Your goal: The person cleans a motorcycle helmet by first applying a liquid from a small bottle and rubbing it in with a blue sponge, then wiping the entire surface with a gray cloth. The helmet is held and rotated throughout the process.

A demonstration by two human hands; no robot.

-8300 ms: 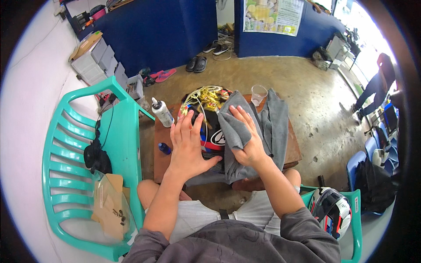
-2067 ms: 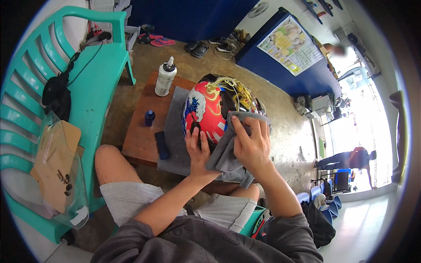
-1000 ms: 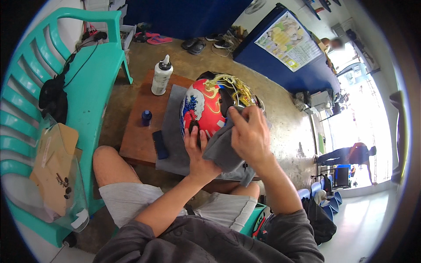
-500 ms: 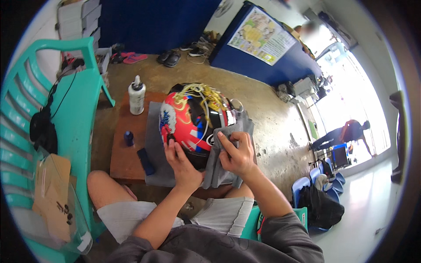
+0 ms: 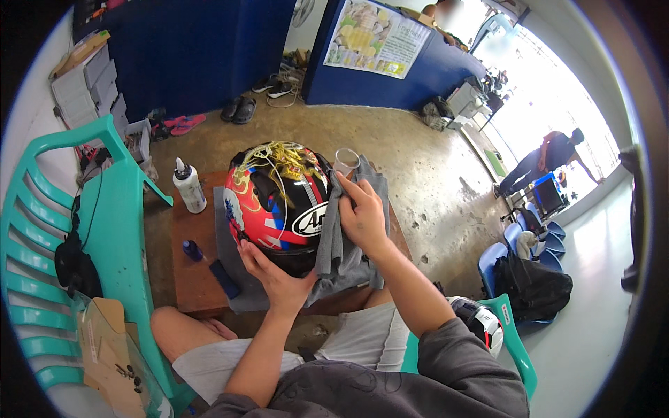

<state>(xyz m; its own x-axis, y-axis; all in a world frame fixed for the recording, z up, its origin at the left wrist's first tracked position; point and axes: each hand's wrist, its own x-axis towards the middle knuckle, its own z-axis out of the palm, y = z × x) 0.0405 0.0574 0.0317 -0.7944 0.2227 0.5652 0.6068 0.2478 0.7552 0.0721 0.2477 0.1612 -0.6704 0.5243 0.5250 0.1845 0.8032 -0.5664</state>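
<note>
A glossy helmet [image 5: 268, 209] in red, black, blue and gold rests on a grey cloth spread over a low wooden table [image 5: 187, 287]. My left hand [image 5: 277, 282] grips the helmet's near lower edge, thumb toward the right. My right hand [image 5: 364, 219] holds a loose grey cloth [image 5: 333, 244] against the helmet's right side, its index finger pressing near the top of the fold. Part of the right fingers is hidden by cloth. Just beyond that hand stands a clear plastic cup [image 5: 346, 160].
A white squeeze bottle [image 5: 189, 189], a small dark bottle [image 5: 192, 250] and a dark blue flat block [image 5: 224, 279] are left of the helmet. A green bench [image 5: 115, 237] flanks my left; another helmet [image 5: 481, 324] sits at my right. A person [image 5: 550, 157] bends at the far right.
My right hand and its cloth have slid up the helmet's right side, uncovering a white oval on it. My left hand keeps its hold. The whole view has shifted.
</note>
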